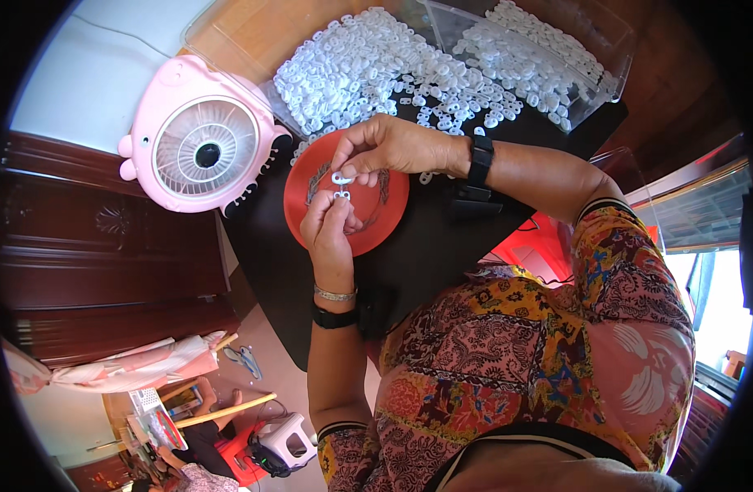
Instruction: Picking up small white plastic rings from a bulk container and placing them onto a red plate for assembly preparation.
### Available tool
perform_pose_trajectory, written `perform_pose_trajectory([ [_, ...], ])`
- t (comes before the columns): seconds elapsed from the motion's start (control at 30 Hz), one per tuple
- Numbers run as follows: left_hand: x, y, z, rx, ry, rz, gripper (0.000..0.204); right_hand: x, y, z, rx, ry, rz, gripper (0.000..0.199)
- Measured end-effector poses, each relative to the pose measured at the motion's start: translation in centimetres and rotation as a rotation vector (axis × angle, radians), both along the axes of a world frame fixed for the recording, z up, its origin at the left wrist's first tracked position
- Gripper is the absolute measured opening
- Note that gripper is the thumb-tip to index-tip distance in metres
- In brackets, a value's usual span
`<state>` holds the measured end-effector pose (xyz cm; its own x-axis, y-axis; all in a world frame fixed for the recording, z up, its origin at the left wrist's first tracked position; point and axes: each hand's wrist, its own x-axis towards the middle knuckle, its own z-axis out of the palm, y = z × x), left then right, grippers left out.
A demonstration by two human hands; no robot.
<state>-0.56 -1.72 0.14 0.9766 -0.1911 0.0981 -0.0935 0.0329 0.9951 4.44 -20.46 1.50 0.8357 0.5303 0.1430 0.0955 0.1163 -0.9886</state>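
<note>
We note left hand (330,232) nearly closed, fingertips pinching lower white piece (341,196); right hand (391,148) likewise pinching upper white piece (341,178). Both pieces held above red dish (295,207), probably so dropped parts land inside. Dish sits on dark tabletop (409,262), just near of white heap (344,72), presumably for short reach. Thin grey parts (384,188) in dish partly hidden by hands; shape unclear. Fingertips cover piece edges; we cannot tell whether pieces join.
</note>
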Motion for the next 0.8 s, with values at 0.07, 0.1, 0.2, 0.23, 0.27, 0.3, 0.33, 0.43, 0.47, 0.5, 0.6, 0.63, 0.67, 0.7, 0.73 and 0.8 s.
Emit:
perform_pose_trajectory([
  [0.07, -0.08, -0.1, 0.15, 0.002, 0.005, 0.005, 0.017, -0.1, 0.07, -0.03, 0.015, -0.003, 0.012, 0.017],
  [0.1, -0.09, -0.13, 0.2, 0.001, 0.01, 0.011, 0.018, -0.12, 0.08, -0.02, 0.017, -0.003, 0.011, 0.017],
  [0.2, -0.08, -0.17, 0.21, 0.002, 0.011, 0.017, 0.018, -0.2, 0.09, 0.06, 0.008, -0.031, 0.017, 0.016],
  [0.23, -0.07, -0.13, 0.21, 0.004, 0.011, 0.016, 0.018, -0.2, 0.07, 0.1, 0.015, -0.021, 0.011, 0.015],
  [0.27, -0.05, -0.1, 0.17, 0.002, 0.012, 0.015, 0.018, -0.19, 0.04, 0.11, 0.021, -0.012, 0.004, 0.015],
  [0.3, -0.04, -0.08, 0.16, 0.001, 0.012, 0.015, 0.018, -0.18, 0.03, 0.09, 0.023, -0.012, 0.003, 0.015],
  [0.33, -0.07, -0.09, 0.21, 0.002, 0.012, 0.013, 0.018, -0.17, 0.04, 0.07, 0.026, -0.012, 0.004, 0.015],
  [0.43, -0.17, -0.19, 0.36, 0.005, 0.014, 0.018, 0.018, -0.2, 0.06, 0.08, 0.028, -0.015, 0.006, 0.015],
  [0.47, -0.19, -0.21, 0.38, 0.012, 0.015, 0.023, 0.018, -0.25, 0.08, 0.07, 0.027, -0.018, 0.01, 0.014],
  [0.5, -0.21, -0.23, 0.38, 0.019, 0.016, 0.028, 0.019, -0.28, 0.07, 0.07, 0.027, -0.018, 0.009, 0.014],
  [0.6, -0.07, -0.07, 0.11, 0.003, 0.015, 0.019, 0.019, -0.39, 0.07, 0.18, 0.025, -0.054, 0.017, 0.014],
  [0.63, -0.1, -0.05, 0.14, 0.003, 0.015, 0.02, 0.019, -0.48, 0.07, 0.27, 0.01, -0.078, 0.01, 0.015],
  [0.67, -0.1, -0.05, 0.2, 0.012, 0.006, 0.015, 0.018, -0.54, 0.08, 0.29, -0.005, -0.102, 0.002, 0.015],
  [0.7, -0.11, -0.05, 0.23, 0.02, -0.004, 0.01, 0.018, -0.55, 0.1, 0.24, -0.005, -0.101, 0.002, 0.015],
  [0.73, -0.13, -0.08, 0.23, 0.02, -0.003, 0.011, 0.018, -0.56, 0.12, 0.18, -0.025, -0.127, -0.003, 0.015],
  [0.8, -0.19, -0.2, 0.22, 0.022, 0.006, 0.032, 0.017, -0.62, 0.18, 0.08, -0.045, -0.152, -0.009, 0.015],
])
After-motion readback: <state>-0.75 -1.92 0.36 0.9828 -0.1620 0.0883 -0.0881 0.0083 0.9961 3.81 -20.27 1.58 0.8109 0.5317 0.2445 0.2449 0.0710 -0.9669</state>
